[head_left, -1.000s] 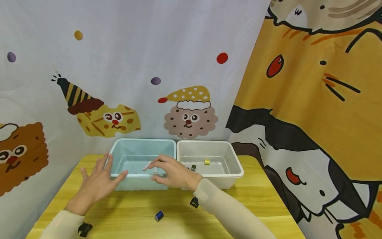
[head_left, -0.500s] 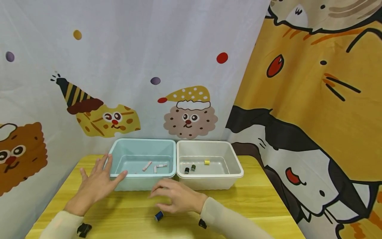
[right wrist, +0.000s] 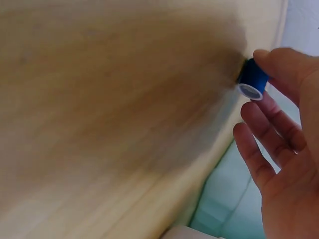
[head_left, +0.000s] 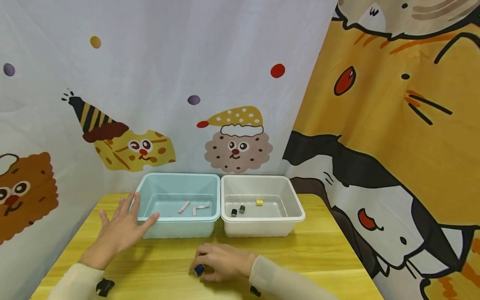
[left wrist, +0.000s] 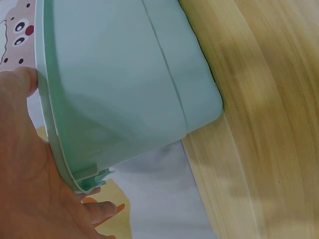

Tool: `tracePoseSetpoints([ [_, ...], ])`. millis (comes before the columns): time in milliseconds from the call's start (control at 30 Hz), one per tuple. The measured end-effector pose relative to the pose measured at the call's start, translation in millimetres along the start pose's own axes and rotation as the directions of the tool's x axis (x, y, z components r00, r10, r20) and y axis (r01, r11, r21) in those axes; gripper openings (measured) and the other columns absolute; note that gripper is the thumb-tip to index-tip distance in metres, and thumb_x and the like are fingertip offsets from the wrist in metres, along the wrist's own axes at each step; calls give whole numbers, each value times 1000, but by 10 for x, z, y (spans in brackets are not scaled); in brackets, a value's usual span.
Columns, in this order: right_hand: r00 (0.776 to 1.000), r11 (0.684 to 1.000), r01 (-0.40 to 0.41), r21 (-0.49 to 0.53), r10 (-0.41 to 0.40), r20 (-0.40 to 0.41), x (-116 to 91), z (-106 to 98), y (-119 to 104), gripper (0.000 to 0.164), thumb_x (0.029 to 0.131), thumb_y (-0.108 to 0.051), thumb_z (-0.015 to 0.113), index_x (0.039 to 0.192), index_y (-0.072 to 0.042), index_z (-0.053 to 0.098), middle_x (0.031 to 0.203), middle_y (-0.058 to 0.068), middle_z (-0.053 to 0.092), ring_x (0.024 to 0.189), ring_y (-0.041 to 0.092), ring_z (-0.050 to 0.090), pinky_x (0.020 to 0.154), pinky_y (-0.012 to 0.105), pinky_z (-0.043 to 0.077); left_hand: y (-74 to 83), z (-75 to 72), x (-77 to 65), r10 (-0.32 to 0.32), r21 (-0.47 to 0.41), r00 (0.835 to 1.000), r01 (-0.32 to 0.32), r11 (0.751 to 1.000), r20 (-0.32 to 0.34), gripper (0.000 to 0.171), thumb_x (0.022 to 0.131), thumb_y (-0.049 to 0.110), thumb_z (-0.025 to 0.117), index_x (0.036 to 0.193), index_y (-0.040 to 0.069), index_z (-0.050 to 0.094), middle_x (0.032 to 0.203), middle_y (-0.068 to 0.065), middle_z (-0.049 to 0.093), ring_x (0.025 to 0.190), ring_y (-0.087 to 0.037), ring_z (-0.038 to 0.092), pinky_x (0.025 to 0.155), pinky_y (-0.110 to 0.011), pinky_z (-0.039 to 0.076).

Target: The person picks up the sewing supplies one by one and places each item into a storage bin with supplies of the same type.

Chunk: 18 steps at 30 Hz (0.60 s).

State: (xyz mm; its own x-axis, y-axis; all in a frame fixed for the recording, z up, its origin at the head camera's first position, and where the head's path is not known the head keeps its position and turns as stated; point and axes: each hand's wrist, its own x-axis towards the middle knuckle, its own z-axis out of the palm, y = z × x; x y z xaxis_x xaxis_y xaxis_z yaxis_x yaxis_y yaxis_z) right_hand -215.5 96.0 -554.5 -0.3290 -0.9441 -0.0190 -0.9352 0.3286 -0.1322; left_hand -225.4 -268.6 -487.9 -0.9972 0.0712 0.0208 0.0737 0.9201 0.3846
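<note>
My right hand (head_left: 226, 261) is down at the table, pinching a spool of blue thread (right wrist: 254, 77) between thumb and fingers. The spool's pale round end shows in the right wrist view, and the other fingers are spread apart beside it. At the light blue bin (head_left: 176, 219), my left hand (head_left: 121, 231) touches the left front corner of the rim, its fingers spread and fairly straight. Several small pink-and-white strips (head_left: 183, 207) lie in that bin. Inside the white bin (head_left: 262, 219) are a black spool (head_left: 234, 213), a dark green spool (head_left: 242, 209) and a yellow spool (head_left: 259, 203).
Both bins stand side by side at the back of the yellow wood-grain table (head_left: 307, 258). Directly behind them hangs a cloth backdrop (head_left: 157, 75) with cartoon prints, which continues down the right side.
My right hand let a pink-and-white strip go in the light blue bin, then came back and down toward me and took hold of the blue spool. The left hand stayed at the rim.
</note>
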Motion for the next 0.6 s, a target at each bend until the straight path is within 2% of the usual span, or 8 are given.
tracePoseSetpoints([
  [167,1000,999,-10,41,10,16,-12,36,11,32,115,-34,78,147,-33,77,135,-12,72,117,-11,65,102,0,49,0,-9,2,1,0,1000,-1,1000,3,124,112,88,42,183,-7,8,191,-39,7,171,-74,12,118,-105,-10],
  [267,1000,999,-14,31,14,-20,-42,-9,23,30,116,-35,77,146,-33,77,135,-12,71,115,-11,64,101,1,50,0,-14,0,2,0,1000,-2,1000,3,124,112,88,42,183,-8,8,191,-39,7,171,-74,12,118,-105,-10],
  [433,991,999,-25,-29,21,-129,-126,-319,62,31,114,-33,79,145,-29,78,133,-10,71,109,-8,67,99,2,51,1,-16,-5,1,2,1000,-1,1000,1,123,112,88,42,183,-8,8,191,-39,7,171,-74,12,118,-105,-11],
  [600,971,1000,-14,-1,13,-237,-271,-749,113,29,114,-26,80,142,-20,79,130,-4,73,107,1,72,98,3,53,10,-18,-5,-6,-4,1000,6,1000,8,124,112,88,41,184,-7,7,191,-38,4,171,-74,10,118,-105,-12],
])
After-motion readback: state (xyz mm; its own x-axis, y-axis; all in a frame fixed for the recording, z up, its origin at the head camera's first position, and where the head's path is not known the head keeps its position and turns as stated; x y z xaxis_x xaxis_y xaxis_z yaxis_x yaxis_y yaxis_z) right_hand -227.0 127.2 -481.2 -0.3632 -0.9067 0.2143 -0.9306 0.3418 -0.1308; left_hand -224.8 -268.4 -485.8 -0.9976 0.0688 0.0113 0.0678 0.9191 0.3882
